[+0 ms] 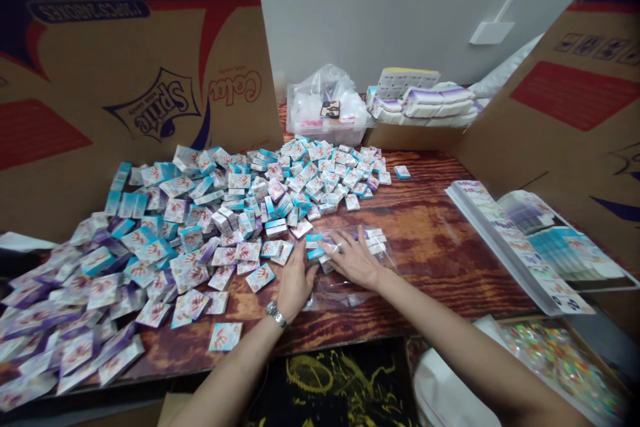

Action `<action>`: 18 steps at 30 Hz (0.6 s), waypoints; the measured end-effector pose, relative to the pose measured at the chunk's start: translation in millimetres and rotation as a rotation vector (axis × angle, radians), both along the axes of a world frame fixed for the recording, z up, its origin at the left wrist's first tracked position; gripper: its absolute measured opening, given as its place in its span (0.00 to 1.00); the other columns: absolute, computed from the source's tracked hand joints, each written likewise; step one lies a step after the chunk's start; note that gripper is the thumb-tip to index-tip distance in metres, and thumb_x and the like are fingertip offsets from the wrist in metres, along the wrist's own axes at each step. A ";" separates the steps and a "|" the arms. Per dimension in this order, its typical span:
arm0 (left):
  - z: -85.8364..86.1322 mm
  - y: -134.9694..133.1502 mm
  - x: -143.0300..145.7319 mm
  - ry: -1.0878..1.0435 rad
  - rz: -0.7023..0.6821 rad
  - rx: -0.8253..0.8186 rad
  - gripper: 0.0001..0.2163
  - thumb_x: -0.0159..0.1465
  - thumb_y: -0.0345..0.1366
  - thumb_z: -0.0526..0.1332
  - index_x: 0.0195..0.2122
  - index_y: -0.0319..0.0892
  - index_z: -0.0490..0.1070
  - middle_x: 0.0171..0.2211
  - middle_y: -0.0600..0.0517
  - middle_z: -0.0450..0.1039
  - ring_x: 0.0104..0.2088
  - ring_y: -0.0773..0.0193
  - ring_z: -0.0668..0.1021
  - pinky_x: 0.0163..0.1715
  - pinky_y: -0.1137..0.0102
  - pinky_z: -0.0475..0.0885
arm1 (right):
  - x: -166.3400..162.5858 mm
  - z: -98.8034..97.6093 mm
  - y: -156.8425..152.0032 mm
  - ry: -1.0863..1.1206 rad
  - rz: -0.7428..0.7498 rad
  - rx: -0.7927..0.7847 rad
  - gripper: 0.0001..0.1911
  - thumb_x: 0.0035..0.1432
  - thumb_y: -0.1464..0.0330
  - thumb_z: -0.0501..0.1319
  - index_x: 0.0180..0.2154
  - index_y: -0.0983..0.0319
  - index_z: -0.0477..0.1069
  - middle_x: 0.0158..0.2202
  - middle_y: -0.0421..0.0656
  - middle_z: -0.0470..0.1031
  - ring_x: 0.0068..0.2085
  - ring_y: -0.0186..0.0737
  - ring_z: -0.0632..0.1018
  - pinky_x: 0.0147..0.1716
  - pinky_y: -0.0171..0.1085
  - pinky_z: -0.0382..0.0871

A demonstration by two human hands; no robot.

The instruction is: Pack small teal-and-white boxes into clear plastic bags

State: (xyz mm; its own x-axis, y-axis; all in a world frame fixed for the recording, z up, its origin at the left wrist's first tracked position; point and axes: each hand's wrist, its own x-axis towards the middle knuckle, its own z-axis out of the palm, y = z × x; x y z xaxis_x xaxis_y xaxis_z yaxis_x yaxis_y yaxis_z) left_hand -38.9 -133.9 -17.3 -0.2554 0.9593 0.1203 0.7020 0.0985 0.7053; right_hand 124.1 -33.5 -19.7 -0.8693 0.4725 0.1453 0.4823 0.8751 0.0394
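A clear plastic bag (333, 297) lies flat near the table's front edge, with several small boxes (376, 240) showing through it in white, blue and purple. Across the top of the bag rests my right hand (354, 259), its fingers spread over the boxes. At the bag's left edge is my left hand (294, 280), wearing a metal watch; its fingers stretch forward and the thumb stands apart beside the boxes. Whether the left fingertips pinch the film is hard to see. A big heap of loose small boxes (190, 270) printed with a hand picture spreads leftward from my left hand.
Large cardboard cartons (150, 60) stand on the left and right (565, 120). Behind the heap are a plastic bag of clear bags (327, 107) and a carton of flat packaging (435, 103). Printed sheets (515, 247) lie right; colourful wrapped pieces (560, 353) sit lower right.
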 end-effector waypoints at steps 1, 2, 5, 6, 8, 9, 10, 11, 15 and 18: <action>0.8 0.6 0.5 -0.030 0.002 -0.031 0.28 0.59 0.28 0.56 0.60 0.37 0.50 0.42 0.45 0.70 0.44 0.57 0.74 0.47 0.62 0.67 | 0.3 -1.2 0.9 -0.001 0.009 0.006 0.26 0.63 0.58 0.50 0.62 0.51 0.51 0.60 0.52 0.59 0.59 0.57 0.59 0.51 0.70 0.43; 1.7 1.5 1.3 -0.048 0.014 -0.067 0.28 0.59 0.28 0.56 0.60 0.36 0.50 0.38 0.46 0.71 0.40 0.58 0.75 0.45 0.62 0.68 | 0.6 -2.4 1.7 0.000 0.016 0.009 0.27 0.62 0.57 0.51 0.61 0.51 0.51 0.60 0.52 0.59 0.59 0.57 0.59 0.51 0.70 0.43; 4.8 4.5 4.0 -0.045 0.056 -0.123 0.27 0.59 0.31 0.57 0.60 0.34 0.51 0.30 0.51 0.71 0.34 0.59 0.76 0.43 0.62 0.67 | 1.6 -5.1 2.7 0.011 0.025 0.012 0.30 0.58 0.53 0.55 0.60 0.53 0.54 0.59 0.52 0.60 0.58 0.59 0.59 0.52 0.70 0.42; 5.8 5.4 4.2 -0.040 0.059 -0.125 0.27 0.59 0.31 0.57 0.59 0.34 0.51 0.30 0.51 0.71 0.34 0.59 0.76 0.43 0.62 0.67 | 1.7 -5.5 2.5 0.016 0.025 0.013 0.31 0.58 0.53 0.56 0.60 0.54 0.56 0.59 0.52 0.60 0.58 0.59 0.59 0.52 0.70 0.42; 7.7 6.6 2.7 -0.059 0.045 -0.140 0.27 0.59 0.31 0.57 0.59 0.34 0.52 0.29 0.52 0.71 0.33 0.60 0.75 0.42 0.63 0.67 | 1.4 -5.7 1.2 0.027 0.019 0.017 0.30 0.58 0.53 0.55 0.59 0.56 0.57 0.58 0.53 0.61 0.58 0.59 0.60 0.53 0.69 0.43; 8.4 7.0 1.0 -0.080 0.027 -0.155 0.28 0.59 0.31 0.57 0.59 0.34 0.51 0.28 0.52 0.70 0.32 0.60 0.75 0.40 0.64 0.67 | 0.9 -5.5 0.2 0.034 0.015 0.021 0.29 0.59 0.54 0.54 0.59 0.57 0.58 0.58 0.53 0.61 0.58 0.58 0.60 0.53 0.69 0.43; 9.0 7.2 -1.3 -0.106 0.009 -0.171 0.28 0.58 0.31 0.58 0.59 0.35 0.51 0.27 0.53 0.70 0.31 0.61 0.75 0.39 0.65 0.68 | 0.3 -5.4 -0.7 0.042 0.009 0.026 0.28 0.60 0.54 0.53 0.59 0.58 0.57 0.58 0.54 0.62 0.58 0.58 0.60 0.53 0.68 0.43; 9.2 7.3 -3.6 -0.135 -0.007 -0.185 0.29 0.58 0.31 0.58 0.59 0.35 0.51 0.26 0.54 0.69 0.30 0.61 0.75 0.37 0.66 0.68 | -0.5 -5.3 -1.5 0.049 0.003 0.032 0.28 0.61 0.55 0.52 0.59 0.59 0.57 0.57 0.54 0.62 0.57 0.57 0.60 0.53 0.68 0.44; 4.6 3.8 -7.1 -0.290 -0.021 -0.209 0.33 0.56 0.33 0.60 0.61 0.37 0.47 0.25 0.57 0.69 0.28 0.63 0.74 0.36 0.66 0.68 | -2.9 -6.7 -1.6 0.075 -0.007 0.053 0.28 0.63 0.56 0.50 0.61 0.60 0.54 0.57 0.55 0.62 0.57 0.57 0.61 0.53 0.67 0.44; -5.2 -6.1 1.7 -0.375 0.007 -0.120 0.36 0.54 0.35 0.62 0.61 0.36 0.44 0.36 0.49 0.72 0.38 0.59 0.75 0.42 0.64 0.68 | -2.9 -8.1 0.3 0.082 0.004 0.053 0.29 0.62 0.55 0.51 0.61 0.60 0.54 0.57 0.55 0.63 0.57 0.57 0.61 0.53 0.67 0.44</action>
